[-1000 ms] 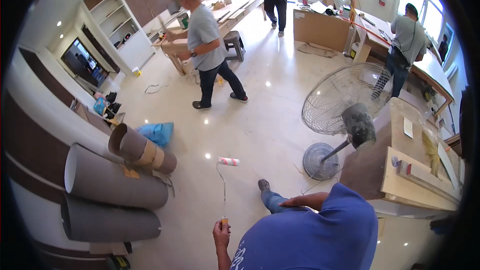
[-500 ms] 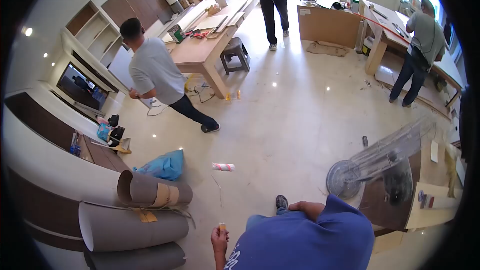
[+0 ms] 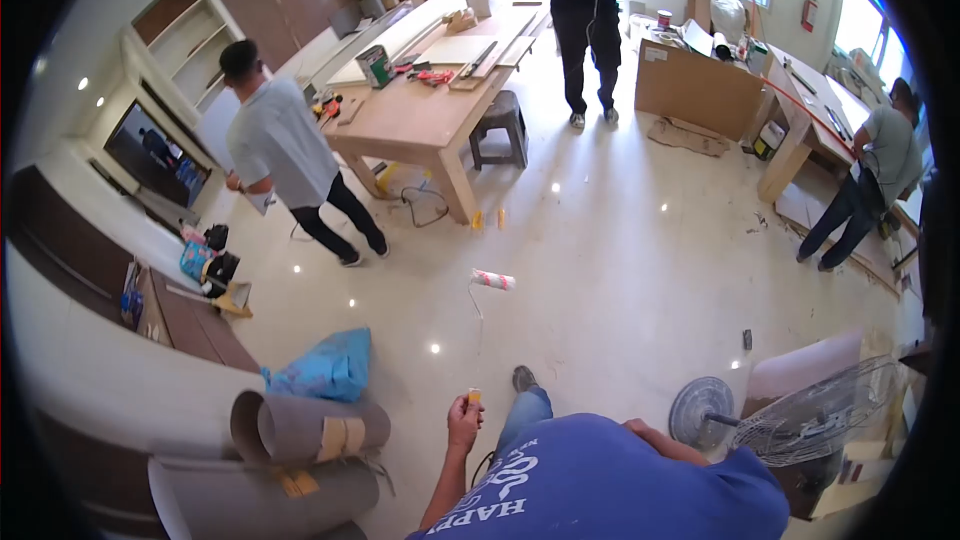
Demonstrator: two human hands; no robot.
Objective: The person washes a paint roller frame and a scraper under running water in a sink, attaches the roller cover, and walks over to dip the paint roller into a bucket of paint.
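My left hand (image 3: pixel 464 423) is closed round the orange handle (image 3: pixel 474 396) of a paint roller. Its thin metal rod runs up to a white roller head with pink stripes (image 3: pixel 493 280), seen over the glossy floor. My right hand (image 3: pixel 640 428) is low at my right side, against my blue shirt (image 3: pixel 620 480); its fingers are mostly hidden behind the shirt, so what it holds, if anything, does not show.
Rolled grey sheets (image 3: pixel 265 500) and a blue bag (image 3: pixel 330 365) lie at left. A standing fan (image 3: pixel 820 415) is at right. One person (image 3: pixel 285 140) stands by a wooden table (image 3: pixel 410 130), another (image 3: pixel 585 20) beyond it, a third (image 3: pixel 880 170) at the right workbench (image 3: pixel 810 110).
My view has shifted, and the fan now appears lower right. The roller and my left hand sit higher in view. The person in grey at left has moved left, carrying a white panel.
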